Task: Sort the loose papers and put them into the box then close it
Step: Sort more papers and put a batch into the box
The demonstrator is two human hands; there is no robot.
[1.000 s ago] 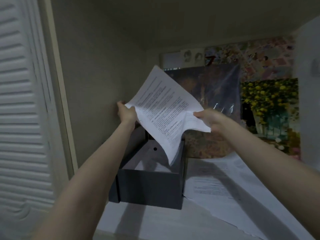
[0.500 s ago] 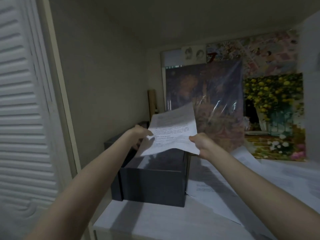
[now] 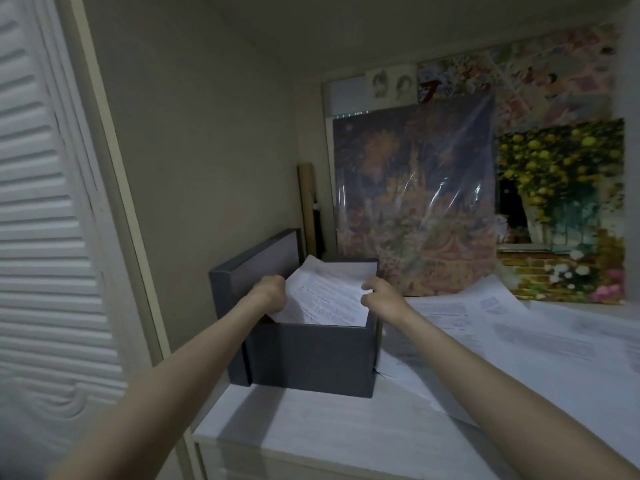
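A dark grey box [image 3: 311,358] stands open on a white cabinet top, its lid [image 3: 256,268] leaning upright against its left side. A printed sheet of paper [image 3: 329,296] lies curved inside the box mouth. My left hand [image 3: 272,292] grips the sheet's left edge, down inside the box's left wall. My right hand [image 3: 379,296] pinches the sheet's right edge at the box's right rim. Several loose printed papers [image 3: 502,327] lie spread on the surface to the right of the box.
Wrapped pictures [image 3: 415,209] and a flower painting [image 3: 561,209] lean against the back wall behind the box. A cardboard tube [image 3: 306,206] stands in the corner. A louvred door [image 3: 38,202] is at the left. The cabinet top [image 3: 329,427] extends toward me in front of the box.
Both hands have lowered the sheet from high above the box down into its opening. The view has tilted down and closer to the box.
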